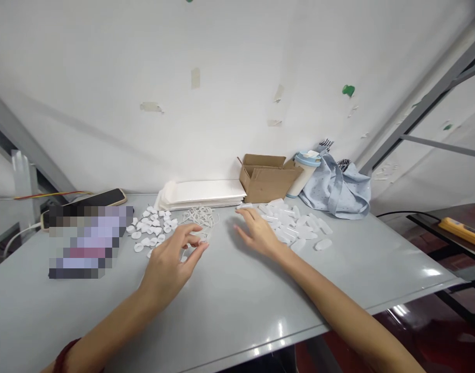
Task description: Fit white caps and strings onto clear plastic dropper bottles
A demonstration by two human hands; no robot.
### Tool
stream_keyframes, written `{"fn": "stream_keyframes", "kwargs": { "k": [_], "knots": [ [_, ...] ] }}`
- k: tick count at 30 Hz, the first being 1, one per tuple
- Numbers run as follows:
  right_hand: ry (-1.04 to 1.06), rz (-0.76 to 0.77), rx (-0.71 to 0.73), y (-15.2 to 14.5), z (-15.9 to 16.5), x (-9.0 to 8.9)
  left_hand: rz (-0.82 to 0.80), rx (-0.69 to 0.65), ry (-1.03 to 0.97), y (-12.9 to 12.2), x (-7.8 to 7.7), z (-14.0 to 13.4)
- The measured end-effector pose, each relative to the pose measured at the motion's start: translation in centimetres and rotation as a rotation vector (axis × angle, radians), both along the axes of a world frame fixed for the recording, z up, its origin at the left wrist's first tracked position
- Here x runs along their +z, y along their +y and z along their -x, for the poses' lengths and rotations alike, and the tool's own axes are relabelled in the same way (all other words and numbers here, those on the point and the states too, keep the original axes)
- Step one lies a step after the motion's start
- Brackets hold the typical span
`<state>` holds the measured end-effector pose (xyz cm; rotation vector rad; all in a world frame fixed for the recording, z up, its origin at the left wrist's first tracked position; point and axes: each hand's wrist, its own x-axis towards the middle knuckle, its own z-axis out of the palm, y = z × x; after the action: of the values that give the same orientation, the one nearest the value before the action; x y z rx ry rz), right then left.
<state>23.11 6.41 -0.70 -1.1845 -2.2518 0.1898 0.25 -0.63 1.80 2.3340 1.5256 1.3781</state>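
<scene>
My left hand is closed in a pinch, with a thin white cord at the tips of thumb and forefinger. Just behind it lies a loose tangle of white cords. To its left spreads a cluster of small white rounded caps. My right hand hovers with fingers apart and nothing visible in it. Beside it, on the right, is a heap of translucent white oval plastic pieces; the hand hides part of the heap's left side.
On the grey table, a stack of flat white sheets lies against the wall. An open cardboard box, a blue-lidded cup and a light blue cloth bag stand at the back right. A phone and a pixelated object lie left.
</scene>
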Motion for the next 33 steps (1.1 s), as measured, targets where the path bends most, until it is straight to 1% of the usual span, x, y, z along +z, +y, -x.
{"fn": "stream_keyframes", "kwargs": {
  "k": [2,3,6,10,15,17,19,21,22,25,27,29,31,33],
  "knots": [
    [-0.254,-0.042,-0.113,1.6,-0.5,-0.5,-0.019,-0.053,0.034,0.0,0.1,0.0],
    [-0.348,-0.046,-0.148,2.3,-0.6,-0.7,-0.024,-0.077,0.053,0.0,0.2,0.0],
    [-0.496,-0.032,-0.200,3.2,-1.0,-1.1,0.003,-0.099,0.064,-0.1,0.4,-0.1],
    [-0.511,-0.008,-0.219,3.6,-1.4,-1.4,0.043,-0.091,0.039,-0.3,0.7,-0.1],
    [-0.505,0.019,-0.218,3.5,-1.2,-1.0,0.061,-0.098,0.017,-0.3,0.7,-0.3],
    [-0.504,0.044,-0.212,3.3,-1.1,-0.8,0.039,-0.062,-0.001,-0.4,0.7,-0.4],
    [-0.505,0.058,-0.192,2.8,-0.8,-0.7,0.012,0.005,-0.016,-0.5,0.7,-0.4],
    [-0.420,0.063,-0.137,1.9,-0.5,-0.5,-0.038,0.072,-0.030,-0.5,0.9,-0.3],
    [-0.326,0.067,-0.096,1.3,-0.2,-0.3,-0.077,0.084,-0.041,-0.5,1.0,-0.2],
    [0.103,0.127,0.028,-1.2,0.8,0.8,-0.169,0.055,-0.089,-0.3,1.3,0.3],
    [0.349,0.258,0.074,-3.1,1.8,1.7,-0.166,0.026,-0.119,-0.1,1.4,0.4],
    [0.529,0.426,0.160,-4.8,2.8,2.4,-0.142,0.013,-0.139,0.0,1.2,0.4],
    [0.630,0.533,0.230,-6.0,3.6,2.6,-0.127,-0.024,-0.140,0.0,1.0,0.1],
    [0.692,0.579,0.285,-6.8,4.2,2.4,-0.145,-0.060,-0.131,-0.1,0.7,-0.3]
  ]
}}
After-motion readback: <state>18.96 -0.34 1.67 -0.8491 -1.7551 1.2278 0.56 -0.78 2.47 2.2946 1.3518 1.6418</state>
